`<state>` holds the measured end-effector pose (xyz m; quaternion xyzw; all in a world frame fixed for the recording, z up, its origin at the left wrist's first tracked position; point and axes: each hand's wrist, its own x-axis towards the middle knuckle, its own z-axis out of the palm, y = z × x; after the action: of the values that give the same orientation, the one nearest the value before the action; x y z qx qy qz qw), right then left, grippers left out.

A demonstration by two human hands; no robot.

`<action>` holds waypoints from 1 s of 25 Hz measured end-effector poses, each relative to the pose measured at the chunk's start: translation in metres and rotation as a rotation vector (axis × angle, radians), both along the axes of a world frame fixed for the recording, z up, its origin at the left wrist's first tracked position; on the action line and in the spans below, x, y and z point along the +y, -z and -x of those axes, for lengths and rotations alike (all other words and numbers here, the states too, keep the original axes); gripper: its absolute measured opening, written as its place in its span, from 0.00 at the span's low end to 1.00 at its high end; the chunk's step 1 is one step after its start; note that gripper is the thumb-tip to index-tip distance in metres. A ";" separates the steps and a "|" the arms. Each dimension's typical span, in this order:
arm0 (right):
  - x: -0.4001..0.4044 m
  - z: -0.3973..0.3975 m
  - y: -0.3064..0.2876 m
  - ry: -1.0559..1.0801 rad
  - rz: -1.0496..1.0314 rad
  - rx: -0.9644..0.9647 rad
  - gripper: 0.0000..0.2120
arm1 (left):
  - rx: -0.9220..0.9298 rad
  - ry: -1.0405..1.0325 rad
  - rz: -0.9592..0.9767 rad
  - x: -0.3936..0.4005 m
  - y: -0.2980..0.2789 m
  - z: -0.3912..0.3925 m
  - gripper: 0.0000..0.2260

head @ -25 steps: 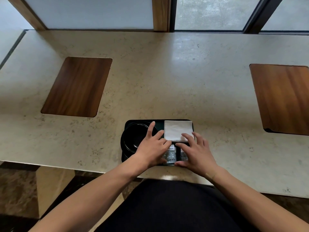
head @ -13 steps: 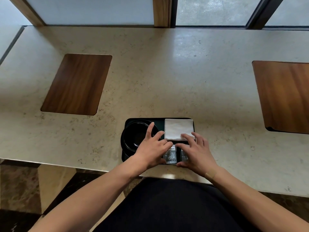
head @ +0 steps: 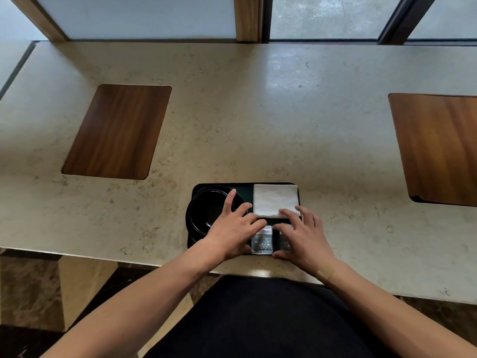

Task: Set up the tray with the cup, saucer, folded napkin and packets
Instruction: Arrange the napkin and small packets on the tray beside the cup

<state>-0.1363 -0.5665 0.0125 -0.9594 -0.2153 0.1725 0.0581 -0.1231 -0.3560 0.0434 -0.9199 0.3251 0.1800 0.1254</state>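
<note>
A: How far along is the setup?

B: Nearly done, I'd judge. The black tray already carries the dark cup on its saucer, under and beyond the left hand. The folded napkin lies flat just past the fingertips of the right hand, and the packets sit between the two hands, close to the palms.

A: What are the hands doing?

B: Both lie spread with straight fingers, clamped on nothing. The left rests over the cup's near rim, the right touches the napkin's near edge and covers a second packet.

A: What's left?

B: Probably only squaring up the packets.

A: How do things point?

B: The visible packet runs lengthwise away from the person, printed top toward the napkin. The tray's long axis runs side to side, along the stone counter edge.
</note>
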 end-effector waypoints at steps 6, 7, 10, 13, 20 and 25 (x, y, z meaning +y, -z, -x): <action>0.004 0.000 -0.001 -0.007 -0.018 0.008 0.30 | 0.006 0.004 -0.005 -0.003 0.001 0.001 0.30; 0.004 0.001 -0.002 -0.009 -0.019 0.010 0.29 | 0.006 0.003 -0.004 -0.003 0.001 0.001 0.30; 0.006 0.002 -0.003 -0.019 -0.014 0.009 0.28 | 0.004 0.002 -0.002 -0.003 0.001 0.001 0.30; 0.006 0.004 -0.006 -0.011 0.002 -0.006 0.25 | 0.007 0.003 0.000 -0.004 0.001 0.000 0.29; 0.006 0.008 -0.009 -0.047 0.011 -0.026 0.18 | 0.013 0.004 -0.009 -0.004 0.001 -0.001 0.28; 0.009 0.007 -0.009 -0.057 -0.002 -0.039 0.17 | 0.008 0.015 -0.021 -0.004 0.001 -0.001 0.27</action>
<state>-0.1437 -0.5575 0.0212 -0.9561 -0.2435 0.1553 0.0499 -0.1220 -0.3596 0.0422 -0.9154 0.3305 0.1862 0.1348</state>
